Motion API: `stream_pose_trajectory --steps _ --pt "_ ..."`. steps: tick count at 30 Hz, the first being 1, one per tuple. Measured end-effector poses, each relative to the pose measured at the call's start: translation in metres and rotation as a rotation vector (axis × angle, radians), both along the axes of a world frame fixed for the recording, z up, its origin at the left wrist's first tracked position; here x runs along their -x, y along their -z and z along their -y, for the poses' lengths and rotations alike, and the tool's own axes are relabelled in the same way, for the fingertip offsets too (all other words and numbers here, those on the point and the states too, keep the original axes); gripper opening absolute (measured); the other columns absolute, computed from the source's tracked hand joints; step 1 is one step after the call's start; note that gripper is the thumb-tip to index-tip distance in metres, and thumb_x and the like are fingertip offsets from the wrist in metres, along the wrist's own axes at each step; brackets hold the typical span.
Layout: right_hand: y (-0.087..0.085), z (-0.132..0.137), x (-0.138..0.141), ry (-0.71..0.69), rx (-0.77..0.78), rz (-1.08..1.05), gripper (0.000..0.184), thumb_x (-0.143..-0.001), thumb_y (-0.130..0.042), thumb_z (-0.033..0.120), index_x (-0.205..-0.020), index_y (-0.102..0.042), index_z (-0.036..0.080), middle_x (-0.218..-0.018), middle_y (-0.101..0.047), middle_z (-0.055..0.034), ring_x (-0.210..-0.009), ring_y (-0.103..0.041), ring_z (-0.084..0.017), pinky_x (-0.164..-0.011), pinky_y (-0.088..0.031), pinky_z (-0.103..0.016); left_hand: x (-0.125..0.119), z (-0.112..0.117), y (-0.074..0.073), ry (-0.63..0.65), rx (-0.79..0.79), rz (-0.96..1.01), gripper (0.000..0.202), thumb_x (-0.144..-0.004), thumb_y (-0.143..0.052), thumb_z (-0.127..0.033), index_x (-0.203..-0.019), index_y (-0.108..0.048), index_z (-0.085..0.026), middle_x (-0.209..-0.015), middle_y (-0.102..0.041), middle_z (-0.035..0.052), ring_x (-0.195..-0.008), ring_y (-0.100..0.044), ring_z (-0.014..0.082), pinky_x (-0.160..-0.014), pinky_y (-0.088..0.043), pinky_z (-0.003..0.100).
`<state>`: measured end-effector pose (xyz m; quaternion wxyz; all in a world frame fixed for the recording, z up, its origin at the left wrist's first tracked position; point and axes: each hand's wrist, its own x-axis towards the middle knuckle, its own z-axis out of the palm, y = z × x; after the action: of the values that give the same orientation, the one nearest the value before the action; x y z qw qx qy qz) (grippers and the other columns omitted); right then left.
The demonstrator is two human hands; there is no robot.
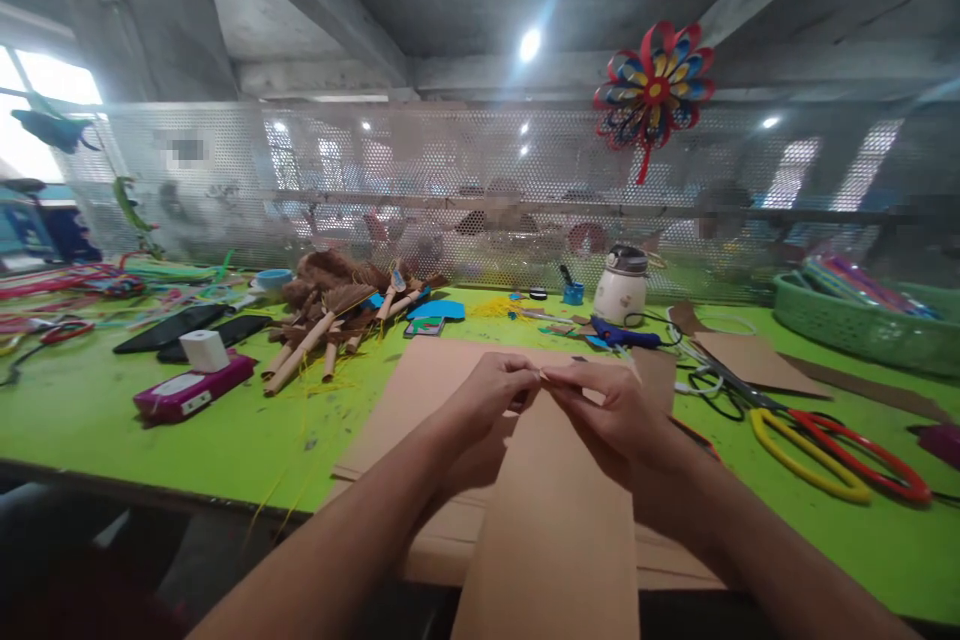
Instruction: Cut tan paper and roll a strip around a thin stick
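A long strip of brown paper (562, 510) runs from the bottom of the view up to my two hands. My left hand (501, 385) pinches its far end from the left. From the right, my right hand (604, 400) pinches the same end, and the fingertips of both hands nearly meet there. The exact shape of the paper between the fingers is too small to make out. Beneath my hands lies a stack of brown paper sheets (420, 390) on the green table (300, 460), its front part reaching past the table edge.
Scissors (810, 420) and a blue glue gun (626, 332) lie to the right, before a green basket (847, 325). A white bottle (621, 288) stands behind. At left are rolled paper pieces (304, 350), a purple power strip (195, 388) and dark phones (176, 328).
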<state>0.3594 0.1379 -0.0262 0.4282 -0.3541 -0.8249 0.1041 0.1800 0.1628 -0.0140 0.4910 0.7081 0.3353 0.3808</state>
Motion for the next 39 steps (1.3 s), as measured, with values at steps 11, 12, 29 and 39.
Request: stream_pose_trajectory --steps 11,12,29,39 --pt "0.007 -0.001 0.006 -0.042 -0.137 0.022 0.029 -0.093 -0.044 0.025 -0.117 -0.06 0.026 -0.11 -0.064 -0.007 -0.103 -0.057 -0.021 -0.09 -0.047 -0.038 0.005 0.0 -0.001 -0.019 -0.001 0.092 0.025 -0.071 -0.053 -0.025 -0.052 -0.042 -0.016 -0.048 -0.035 -0.0062 -0.047 -0.03 0.0072 -0.049 -0.022 0.024" --pt "0.007 0.0 0.007 -0.041 -0.143 0.03 0.029 -0.093 -0.044 0.025 -0.117 -0.06 0.026 -0.11 -0.064 -0.0072 -0.102 -0.057 -0.021 -0.091 -0.046 -0.039 0.005 0.0 -0.001 -0.014 0.01 0.11 0.025 -0.071 -0.054 -0.026 -0.051 -0.042 -0.016 -0.048 -0.035 -0.0061 -0.047 -0.03 0.0071 -0.048 -0.022 0.024" --pt "-0.014 0.004 -0.001 -0.05 0.413 -0.23 0.041 -0.086 -0.046 0.052 -0.081 -0.068 0.018 -0.08 -0.067 -0.0073 -0.074 -0.06 -0.021 -0.064 -0.047 -0.031 0.007 0.002 -0.008 -0.018 0.042 0.014 0.032 -0.071 -0.063 -0.045 -0.063 -0.057 -0.014 -0.053 -0.046 -0.0044 -0.051 -0.039 0.0086 -0.051 -0.03 0.021" --pt "-0.009 -0.004 -0.013 -0.176 0.61 -0.23 0.046 -0.082 -0.052 0.054 -0.056 -0.044 0.017 -0.057 -0.039 0.0036 -0.054 -0.034 -0.009 -0.051 -0.027 -0.024 0.008 0.008 -0.012 0.018 -0.008 -0.097 0.03 -0.076 -0.057 -0.041 -0.065 -0.057 -0.013 -0.055 -0.042 -0.0046 -0.054 -0.035 0.0086 -0.053 -0.028 0.022"
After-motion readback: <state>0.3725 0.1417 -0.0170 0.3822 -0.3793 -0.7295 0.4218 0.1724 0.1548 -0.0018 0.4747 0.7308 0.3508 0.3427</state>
